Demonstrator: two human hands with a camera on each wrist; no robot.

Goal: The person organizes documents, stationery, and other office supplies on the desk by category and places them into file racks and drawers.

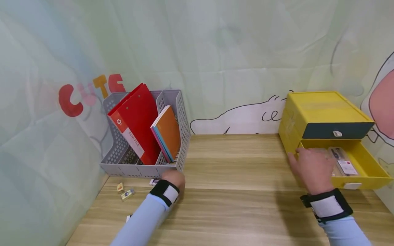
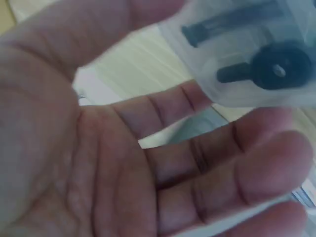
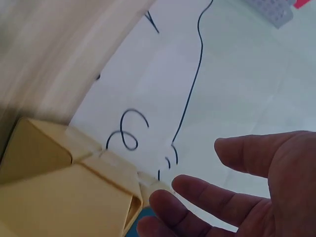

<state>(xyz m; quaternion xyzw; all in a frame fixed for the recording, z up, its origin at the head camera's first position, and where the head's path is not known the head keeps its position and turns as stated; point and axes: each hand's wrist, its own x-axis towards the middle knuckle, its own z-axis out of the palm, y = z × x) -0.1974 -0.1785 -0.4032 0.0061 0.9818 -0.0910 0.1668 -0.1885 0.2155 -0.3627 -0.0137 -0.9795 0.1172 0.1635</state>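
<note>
My left hand (image 1: pixel 173 179) hovers low over the table by the front corner of a grey file rack (image 1: pixel 144 169). In the left wrist view its palm faces the camera with the fingers (image 2: pixel 212 163) straight, and a clear packet with black parts (image 2: pixel 256 54) lies just past the fingertips; I cannot tell if they touch. My right hand (image 1: pixel 309 165) is spread over the left edge of the open lower drawer (image 1: pixel 366 169) of a yellow drawer unit (image 1: pixel 320 106). Its fingers (image 3: pixel 207 192) are relaxed and hold nothing.
The rack holds a red clip file (image 1: pixel 135 126) and an orange notebook (image 1: pixel 169 133). Clear packets (image 1: pixel 341 160) lie in the open drawer. Small items (image 1: pixel 124 191) lie on the wooden table (image 1: pixel 234 198) at the left. A fabric wall stands behind.
</note>
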